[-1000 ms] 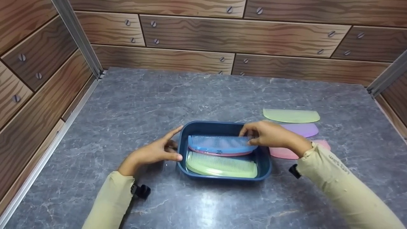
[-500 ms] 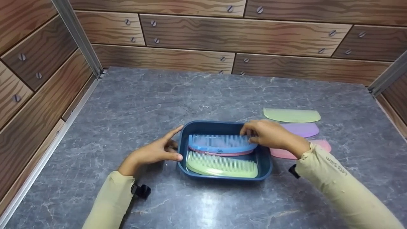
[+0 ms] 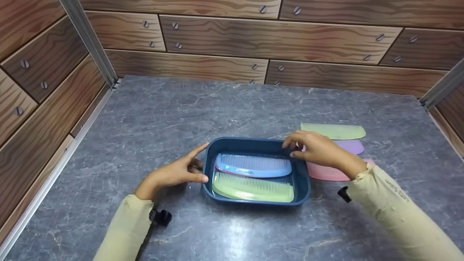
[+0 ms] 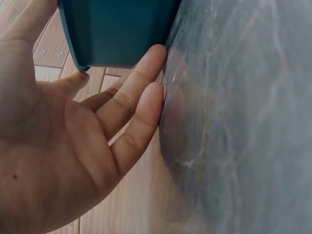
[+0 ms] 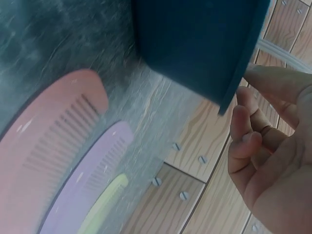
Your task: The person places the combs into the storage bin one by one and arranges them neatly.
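A dark blue plastic bin stands on the table with combs in it. Toward its back lies a blue comb, with a pinkish edge showing under its left end. A light green comb lies along the front. At the bin's left end, my left hand steadies the wall with extended fingers and thumb; in the left wrist view its fingertips meet the bin near the table. My right hand hovers at the right back rim, fingers loosely bent around nothing.
Right of the bin, a light green comb, a purple comb and a pink comb lie in a column, the last two partly behind the right hand. Wood-patterned panels and metal posts bound the grey marbled table.
My right hand has let go of the blue comb and moved right and up to the rim. The comb has settled slightly lower and left. My left hand has stayed put.
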{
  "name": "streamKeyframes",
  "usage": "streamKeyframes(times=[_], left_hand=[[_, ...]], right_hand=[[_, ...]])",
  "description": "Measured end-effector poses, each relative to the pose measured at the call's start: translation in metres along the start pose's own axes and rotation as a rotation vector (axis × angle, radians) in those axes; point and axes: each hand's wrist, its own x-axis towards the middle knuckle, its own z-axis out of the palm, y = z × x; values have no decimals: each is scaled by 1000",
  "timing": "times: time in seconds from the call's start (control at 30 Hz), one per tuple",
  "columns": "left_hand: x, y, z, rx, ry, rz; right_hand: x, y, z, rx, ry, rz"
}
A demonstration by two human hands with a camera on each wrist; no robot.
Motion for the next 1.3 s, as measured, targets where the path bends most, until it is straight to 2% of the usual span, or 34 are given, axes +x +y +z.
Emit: streamKeyframes(times=[0.33, 0.6, 0.9, 1.3], left_hand=[[-1, -1, -1, 18, 4, -5], [-2, -1, -1, 20, 6, -7], [-2, 0, 0, 19, 11, -20], [0, -1, 0, 9, 3, -10]], right_hand=[[-20, 18, -17, 157, 14, 31], [-40, 33, -31, 198, 39, 101], [-68, 62, -34, 263, 100, 82], [-100, 104, -27, 301, -26, 233]])
